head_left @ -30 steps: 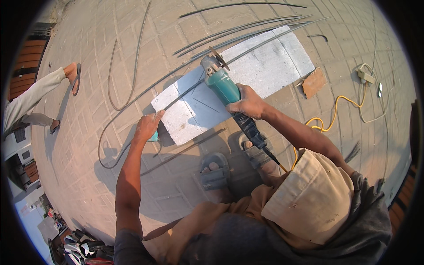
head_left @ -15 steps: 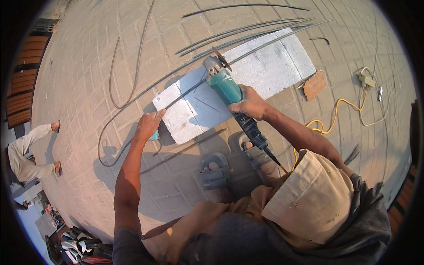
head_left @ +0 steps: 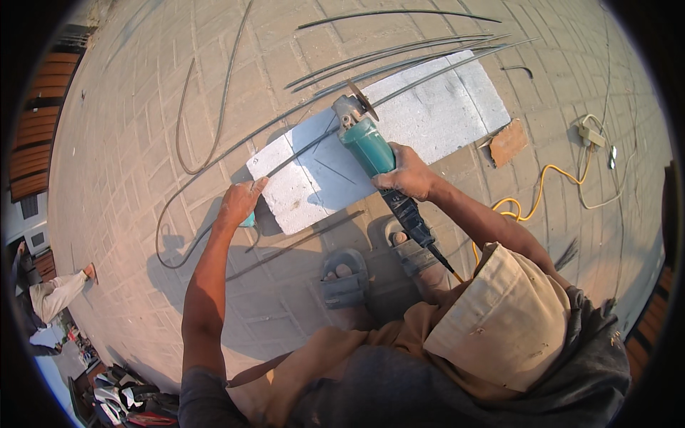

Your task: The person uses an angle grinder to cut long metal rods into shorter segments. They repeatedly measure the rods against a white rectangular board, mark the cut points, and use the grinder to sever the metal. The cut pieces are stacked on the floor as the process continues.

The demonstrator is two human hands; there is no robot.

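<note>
My left hand (head_left: 241, 203) is closed on a thin steel rod (head_left: 301, 152) at the left end of a long white block (head_left: 457, 125). The rod lies slantwise along the top of this block. In my right hand (head_left: 409, 172) is a green and black angle grinder (head_left: 369, 148), gripped round its body. Its thin cutting disc (head_left: 362, 100) stands on edge over the block, close to the rod; whether they touch I cannot tell. A small teal object (head_left: 248, 220) shows partly beneath my left hand, its kind hidden.
Several steel rods (head_left: 399, 48) lie on the paving beyond the block. A long rod loops (head_left: 160, 235) at the left. A yellow cord (head_left: 540, 187) runs to a socket box (head_left: 591, 133). A brown scrap (head_left: 508, 142) touches the block. Another person's leg (head_left: 68, 291) shows far left.
The grinder and my right hand have shifted very slightly right and down. My left hand keeps its hold on the rod. The other person has moved down toward the left edge.
</note>
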